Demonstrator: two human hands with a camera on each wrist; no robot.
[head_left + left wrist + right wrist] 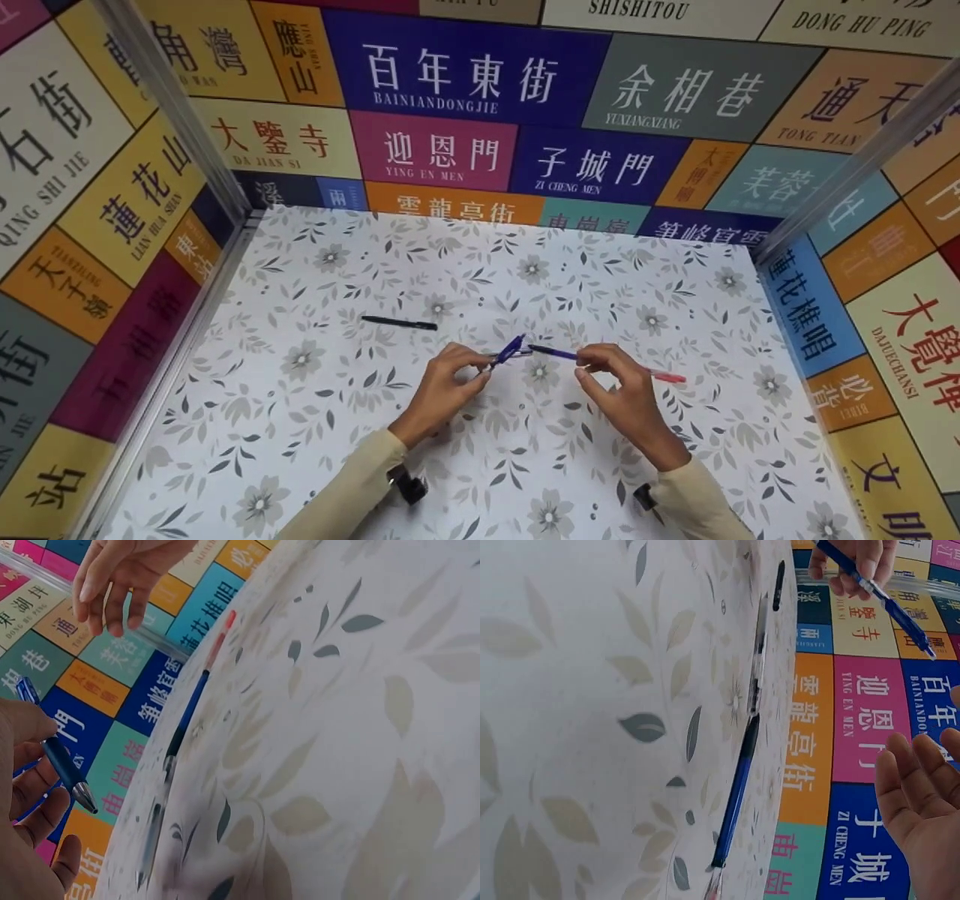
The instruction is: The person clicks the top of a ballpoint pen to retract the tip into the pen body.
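Note:
My left hand (451, 379) pinches a blue click pen (509, 350) above the table; its metal tip (86, 799) shows in the left wrist view. My right hand (621, 386) hovers over the row of pens, its fingers loosely bent and holding nothing, as the right wrist view shows. Lying below is a blue pen (736, 799) with a black end. A clear pen (154, 829) lies end to end with it on one side, and a pinkish-red pen (667, 376) on the other. Farther left lies a black pen (399, 323), apart from both hands.
A white tablecloth (300, 450) with grey flowers and leaves covers the table. Coloured panels (465, 67) with Chinese lettering stand behind and on both sides. Clear strips (187, 127) run along the panel corners.

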